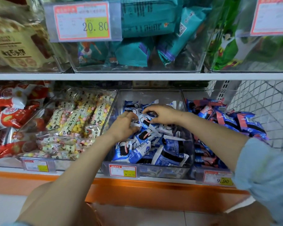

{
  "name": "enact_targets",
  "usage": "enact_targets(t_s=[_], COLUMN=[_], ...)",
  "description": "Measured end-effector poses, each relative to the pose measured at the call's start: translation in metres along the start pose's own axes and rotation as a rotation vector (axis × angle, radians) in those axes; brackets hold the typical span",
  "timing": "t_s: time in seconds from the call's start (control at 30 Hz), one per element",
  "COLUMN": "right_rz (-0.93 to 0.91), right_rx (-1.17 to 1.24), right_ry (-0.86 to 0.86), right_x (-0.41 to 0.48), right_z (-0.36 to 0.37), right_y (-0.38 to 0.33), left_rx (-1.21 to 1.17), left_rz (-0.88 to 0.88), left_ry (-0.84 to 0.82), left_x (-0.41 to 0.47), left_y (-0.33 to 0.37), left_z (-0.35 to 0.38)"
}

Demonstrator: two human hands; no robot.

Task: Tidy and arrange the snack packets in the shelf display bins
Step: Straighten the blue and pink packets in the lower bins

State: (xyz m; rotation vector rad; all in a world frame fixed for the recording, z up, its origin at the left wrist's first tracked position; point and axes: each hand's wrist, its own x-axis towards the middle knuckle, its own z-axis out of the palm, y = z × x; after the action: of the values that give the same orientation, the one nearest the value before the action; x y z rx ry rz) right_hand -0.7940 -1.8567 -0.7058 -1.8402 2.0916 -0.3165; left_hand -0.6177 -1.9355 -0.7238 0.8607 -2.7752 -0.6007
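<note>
upper tag (82, 22): 20.80 | lower-right tag (217, 177): 9.90 | clear packets (72, 121): 日式小馒头

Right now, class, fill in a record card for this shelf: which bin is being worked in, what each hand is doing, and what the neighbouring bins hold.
Working bin: middle clear bin, lower shelf
Contents: blue-and-white packets, jumbled
Left hand: grips a packet in that bin
Right hand: fingers curled onto packets further back
Left neighbour: bags of pastel balls
Right neighbour: blue-and-pink packets
Shelf above: teal packets; price tag reads 20.80
</note>
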Motion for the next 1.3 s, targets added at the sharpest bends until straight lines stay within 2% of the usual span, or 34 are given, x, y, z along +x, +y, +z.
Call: enact_targets(t_s=[0.23,0.43,0.63,0.73,0.97,1.1,1.2,1.3], right_rz=[-0.002,0.031,0.109,0.131,0.239,0.264,0.294,0.343], right_rx=[-0.039,-0.145,-0.163,-0.114,0.098,0.218,0.270,0.373], right_ry=[-0.135,-0.078,-0.082,-0.078,-0.112,-0.138,-0.053,0.134], right_x=[0.023,0.023,0.013,0.009,0.004,0.001,0.000,0.001], right_z=[0.012,0.008,0.006,0.007,0.003,-0.007,-0.010,-0.014], right_y=[0.002,0.005,0.012,0.013,0.010,0.007,0.006,0.008], left_rx=[0.093,0.116,0.188,0.162,0.056,-0.010,-0.031,-0.057], left_rz=[-0.123,-0.080,-0.090,-0.096,-0.049,-0.036,-0.052,-0.090], left_ry=[-0.157,-0.178,-0.301,-0.276,-0.045,0.011,0.017,0.019], left_x=[0.013,0.008,-0.005,-0.009,-0.004,0.001,0.005,0.009], left_y=[-0.014,-0.016,-0.008,-0.008,-0.007,-0.005,-0.006,-0.007], left_z=[0.015,0.011,0.005,0.005,0.004,0.004,0.006,0.009])
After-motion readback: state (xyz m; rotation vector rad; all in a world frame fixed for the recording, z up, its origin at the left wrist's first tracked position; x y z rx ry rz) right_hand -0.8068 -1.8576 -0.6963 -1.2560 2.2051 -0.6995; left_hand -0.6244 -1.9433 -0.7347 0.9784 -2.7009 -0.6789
